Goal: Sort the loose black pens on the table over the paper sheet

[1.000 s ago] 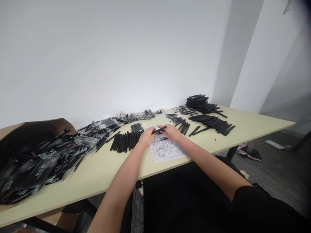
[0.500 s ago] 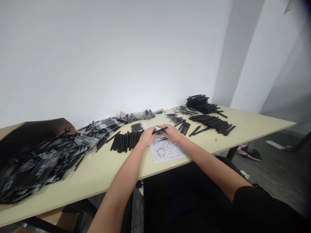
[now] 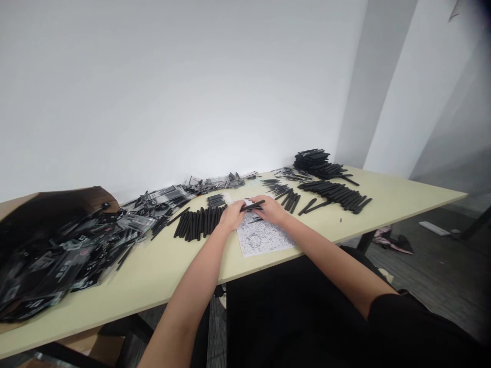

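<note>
Over a scribbled white sheet [image 3: 264,241], a black pen [image 3: 253,205] spans the gap between my two hands. My left hand [image 3: 232,215] closes on its left end. The fingers of my right hand [image 3: 269,209] are wrapped round its right end. Thin dark sticks like pen refills [image 3: 256,220] lie on the paper under my right hand. A row of black pens [image 3: 200,223] lies just left of my left hand. Several more black pens [image 3: 292,201] lie beyond my right hand. My fingertips are partly hidden behind the pen.
Clear packets with black contents [image 3: 72,255] spill from an open box [image 3: 76,197] at the left. More packaging [image 3: 218,183] lies along the wall. On the right of the pale table [image 3: 402,197] are a row of black pens [image 3: 341,194] and a tall stack [image 3: 312,161].
Almost nothing has moved. Both hands stay in the same place with the pen between them, apart from a very slight shift of the fingers.
</note>
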Demonstrator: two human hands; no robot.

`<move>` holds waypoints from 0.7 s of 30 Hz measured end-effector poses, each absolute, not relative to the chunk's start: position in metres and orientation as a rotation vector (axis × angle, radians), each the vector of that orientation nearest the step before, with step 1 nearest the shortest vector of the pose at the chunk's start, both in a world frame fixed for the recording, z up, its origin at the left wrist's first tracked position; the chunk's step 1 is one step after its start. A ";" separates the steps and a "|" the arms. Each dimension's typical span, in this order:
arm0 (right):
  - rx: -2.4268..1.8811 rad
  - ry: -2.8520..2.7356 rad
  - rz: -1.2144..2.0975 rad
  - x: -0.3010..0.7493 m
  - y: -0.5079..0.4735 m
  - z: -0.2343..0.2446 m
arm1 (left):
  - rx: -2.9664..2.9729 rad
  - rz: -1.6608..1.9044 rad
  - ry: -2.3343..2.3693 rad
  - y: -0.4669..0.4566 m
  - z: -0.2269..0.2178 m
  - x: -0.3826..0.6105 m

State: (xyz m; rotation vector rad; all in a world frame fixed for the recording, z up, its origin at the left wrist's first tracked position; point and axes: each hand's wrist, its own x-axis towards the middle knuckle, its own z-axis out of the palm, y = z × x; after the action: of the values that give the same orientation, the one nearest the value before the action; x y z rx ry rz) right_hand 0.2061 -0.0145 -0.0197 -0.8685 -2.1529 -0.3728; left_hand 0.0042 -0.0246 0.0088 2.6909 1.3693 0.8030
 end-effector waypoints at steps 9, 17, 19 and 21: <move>-0.896 -2.152 -0.330 0.208 -0.011 -0.021 | 2.689 0.781 1.376 -0.024 0.010 0.005; -0.898 -2.197 -0.330 0.207 -0.015 -0.017 | 2.707 0.800 1.358 -0.026 0.010 0.005; -0.895 -2.203 -0.339 0.207 -0.015 -0.018 | 2.704 0.802 1.353 -0.026 0.010 0.005; -0.904 -2.197 -0.333 0.207 -0.014 -0.018 | 2.704 0.799 1.351 -0.026 0.009 0.005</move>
State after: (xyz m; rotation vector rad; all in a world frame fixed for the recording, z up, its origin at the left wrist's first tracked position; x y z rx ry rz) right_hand 0.2074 -0.0139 -0.0181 -0.9040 -2.1970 -0.3332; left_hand 0.0052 -0.0257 0.0092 2.7037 1.3507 0.7994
